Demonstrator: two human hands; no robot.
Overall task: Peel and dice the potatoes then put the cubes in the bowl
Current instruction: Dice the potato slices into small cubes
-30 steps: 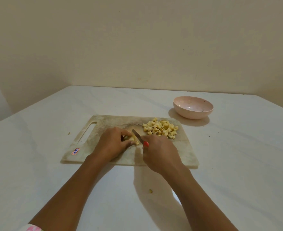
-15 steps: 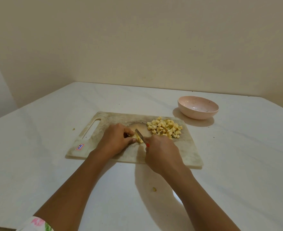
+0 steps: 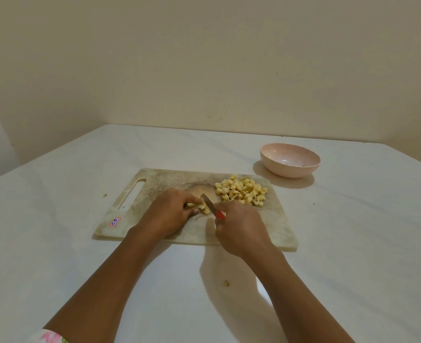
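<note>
Left fingers (image 3: 192,200) pinching pale-yellow potato strip (image 3: 203,208), right fingers (image 3: 227,207) gripping red-handled knife (image 3: 210,205), cubes (image 3: 241,191) heaped nearby

One bowl (image 3: 289,171), one board (image 3: 164,179), one knife (image 3: 210,206)

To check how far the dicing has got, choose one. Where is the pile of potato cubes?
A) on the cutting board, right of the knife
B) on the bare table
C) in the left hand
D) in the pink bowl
A: the pile of potato cubes lies on the cutting board, right of the knife, and the pink bowl beyond it holds no cubes.
</note>
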